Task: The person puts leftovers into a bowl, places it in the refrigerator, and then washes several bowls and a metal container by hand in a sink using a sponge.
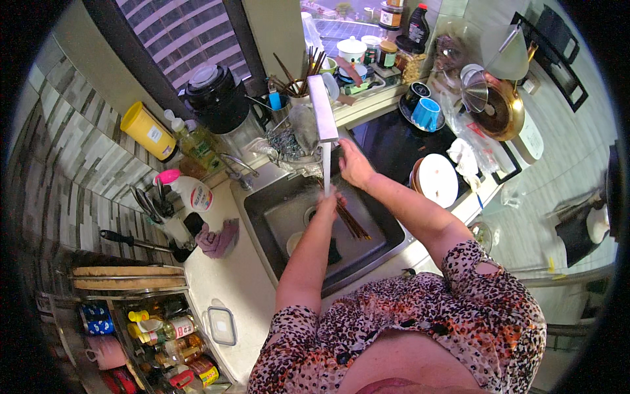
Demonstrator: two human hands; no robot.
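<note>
My left hand (pixel 330 199) grips a bundle of brown chopsticks (pixel 353 220) over the sink (pixel 275 216). Their far ends slant down to the right, towards the basin floor. A stream of water (pixel 327 167) runs from the square metal faucet (pixel 322 108) onto this hand and splashes. Just right of the spout's mouth is my right hand (pixel 353 163), raised with nothing visible in it. Whether its fingertips touch the faucet is hard to tell. A pale bowl (pixel 294 243) lies in the basin, partly hidden by my left forearm.
Behind the faucet stand a scrubber rack (pixel 290 143) and a chopstick holder (pixel 299 93). Plates (pixel 436 180) and a blue mug (pixel 426 114) sit on the black cooktop (pixel 384 147) at right. On the left counter are a spray bottle (pixel 189 192), a purple cloth (pixel 216 239) and a lidded container (pixel 222 325).
</note>
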